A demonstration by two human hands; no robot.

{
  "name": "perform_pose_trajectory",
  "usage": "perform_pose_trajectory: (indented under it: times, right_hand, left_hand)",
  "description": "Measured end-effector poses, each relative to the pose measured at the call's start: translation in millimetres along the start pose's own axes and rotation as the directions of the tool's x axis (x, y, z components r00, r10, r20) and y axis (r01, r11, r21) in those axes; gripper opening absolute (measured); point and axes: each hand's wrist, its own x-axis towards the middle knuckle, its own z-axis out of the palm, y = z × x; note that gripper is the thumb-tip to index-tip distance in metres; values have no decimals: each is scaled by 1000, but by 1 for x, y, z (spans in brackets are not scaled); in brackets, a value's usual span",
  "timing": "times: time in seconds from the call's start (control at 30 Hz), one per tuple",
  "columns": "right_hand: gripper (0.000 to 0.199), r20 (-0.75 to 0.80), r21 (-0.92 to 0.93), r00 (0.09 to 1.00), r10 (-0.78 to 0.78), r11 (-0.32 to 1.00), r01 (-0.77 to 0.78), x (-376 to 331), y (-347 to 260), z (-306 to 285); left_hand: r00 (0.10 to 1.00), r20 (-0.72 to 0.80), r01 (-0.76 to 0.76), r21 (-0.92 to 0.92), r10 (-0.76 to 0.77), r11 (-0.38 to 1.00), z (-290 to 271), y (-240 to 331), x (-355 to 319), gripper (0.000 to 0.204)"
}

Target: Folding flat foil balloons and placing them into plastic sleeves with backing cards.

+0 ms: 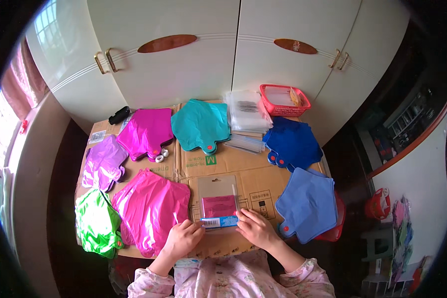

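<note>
A clear plastic hanging bag [217, 186] lies flat on the cardboard in front of me, with a folded magenta piece inside and a blue label strip with a barcode along its lower end. My left hand [185, 239] is closed on its lower left corner, fingers curled. At the lower right corner, my right hand [256, 229] grips the edge, thumb below and fingers on top. A thin clear straw [235, 196] shows along the bag's right side. Left of the bag lies a large pile of flat pink foil balloons [151, 211].
Around the cardboard-covered table [253, 174] lie flat foil balloon stacks: green [97, 221], purple [104, 164], magenta [146, 131], teal [201, 124], dark blue [295, 144] and light blue [305, 203]. Clear bags [248, 116], straws [246, 143] and a red basket [285, 107] sit at the back.
</note>
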Motion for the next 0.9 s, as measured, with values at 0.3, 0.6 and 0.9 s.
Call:
perform_pose_trajectory:
  times: [0.3,0.6,0.9]
  right_hand:
    - [16,-40,153,986,159,977,-151,8,-2,5]
    - [51,-45,269,936,350,906,-326,16,0,14]
    - [50,-117,271,925,362,907,-321,14,11,13]
  left_hand:
    - [948,-139,251,-222,-286,942,18,-1,15,11]
    - [813,-48,578,-52,-580,814,18,7,24,28]
    - [739,295,552,-781,-606,292,41,2,10,30]
